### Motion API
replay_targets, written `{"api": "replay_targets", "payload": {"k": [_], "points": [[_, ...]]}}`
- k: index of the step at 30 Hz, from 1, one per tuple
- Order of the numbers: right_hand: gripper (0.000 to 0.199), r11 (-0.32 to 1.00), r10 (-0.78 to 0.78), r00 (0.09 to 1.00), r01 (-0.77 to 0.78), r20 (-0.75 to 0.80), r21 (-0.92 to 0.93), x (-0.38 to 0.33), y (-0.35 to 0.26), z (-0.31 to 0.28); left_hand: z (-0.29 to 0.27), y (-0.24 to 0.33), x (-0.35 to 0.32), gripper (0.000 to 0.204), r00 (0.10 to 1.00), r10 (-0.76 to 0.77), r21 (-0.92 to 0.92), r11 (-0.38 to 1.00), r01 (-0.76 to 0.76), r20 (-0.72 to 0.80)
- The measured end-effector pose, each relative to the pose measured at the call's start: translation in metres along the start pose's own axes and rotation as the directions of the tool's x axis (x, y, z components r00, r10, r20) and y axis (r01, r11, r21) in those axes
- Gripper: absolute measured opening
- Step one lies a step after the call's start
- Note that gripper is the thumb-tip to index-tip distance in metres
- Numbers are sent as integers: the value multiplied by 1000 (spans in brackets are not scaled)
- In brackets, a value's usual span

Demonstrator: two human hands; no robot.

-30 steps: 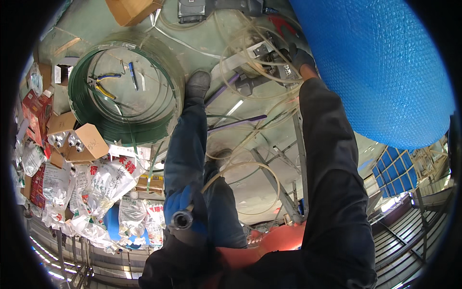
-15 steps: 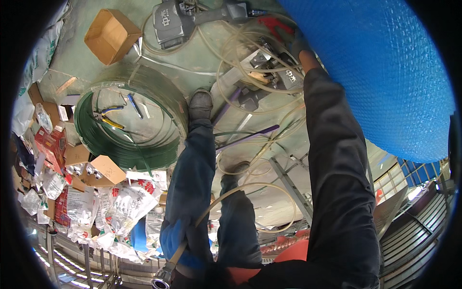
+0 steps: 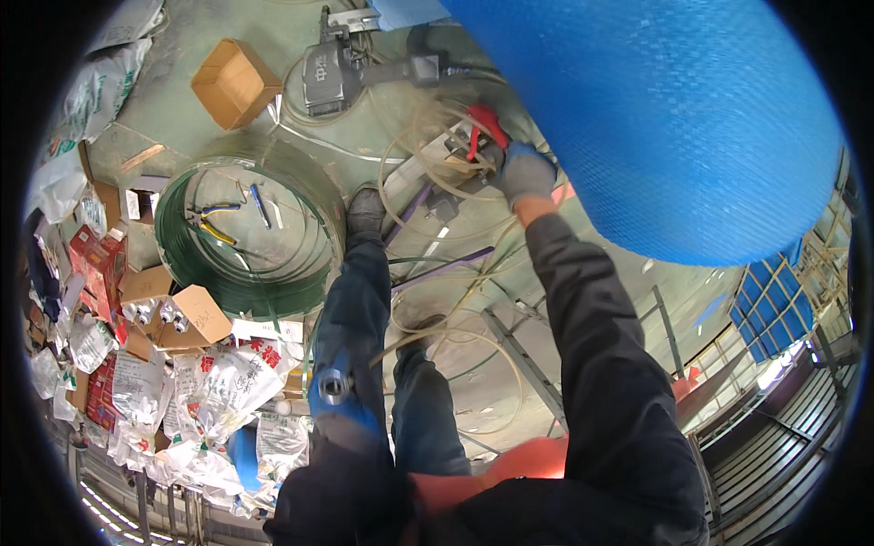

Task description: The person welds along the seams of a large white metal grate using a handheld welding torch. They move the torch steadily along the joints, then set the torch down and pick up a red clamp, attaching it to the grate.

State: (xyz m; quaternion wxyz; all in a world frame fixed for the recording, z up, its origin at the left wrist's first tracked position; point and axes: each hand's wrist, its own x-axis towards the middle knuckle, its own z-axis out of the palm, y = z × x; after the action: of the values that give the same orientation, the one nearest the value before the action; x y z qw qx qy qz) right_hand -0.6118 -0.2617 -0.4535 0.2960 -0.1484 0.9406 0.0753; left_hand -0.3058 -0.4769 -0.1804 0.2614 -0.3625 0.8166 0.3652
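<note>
A person stands over a pale green floor, seen from above the head. Nearest, the left hand, in a blue glove, is clenched around a short metal tube whose round open end faces up at the viewer, its long axis running roughly down along the leg. A clear hose leads from near that hand and curls in loose loops across the floor between the two feet.

Further out, the right arm in a dark sleeve stretches forward. The right hand, in a grey glove, grips the handles of red pliers, which point up and left, away from the body, into a tangle of hose and small fittings.

Left of the legs lies a large green coil, flat on the floor, with small hand tools inside its ring. Left of that, plastic bags and small cartons crowd the floor edge, leaving little free room there. The barest floor is to the right of the legs, crossed by a metal bar.

Farthest away sit a brown box and a grey machine. A huge blue roll fills the upper right, close beside the right hand.
</note>
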Motion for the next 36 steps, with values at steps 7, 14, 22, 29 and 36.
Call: {"api": "replay_targets", "payload": {"k": [7,14,22,29,36], "points": [[46,998,66,989,-65,-129,16,-140,17,-48,17,-10,-11,21,995,-96,15,995,97,-21],[43,183,535,746,-561,397,807,-133,-7,30,31,-26,-20,30,984,25,-52,998,-35,-177],[33,918,239,842,-33,-483,396,-79,4,23,41,-51,-35,23,998,-39,38,998,41,-46],[26,933,143,990,-128,-18,337,19,17,19,35,-48,-32,14,999,-29,-19,999,29,-41],[31,115,448,894,-64,6,991,22,-37,60,27,-43,-30,16,999,-5,94,996,2,35]]}}
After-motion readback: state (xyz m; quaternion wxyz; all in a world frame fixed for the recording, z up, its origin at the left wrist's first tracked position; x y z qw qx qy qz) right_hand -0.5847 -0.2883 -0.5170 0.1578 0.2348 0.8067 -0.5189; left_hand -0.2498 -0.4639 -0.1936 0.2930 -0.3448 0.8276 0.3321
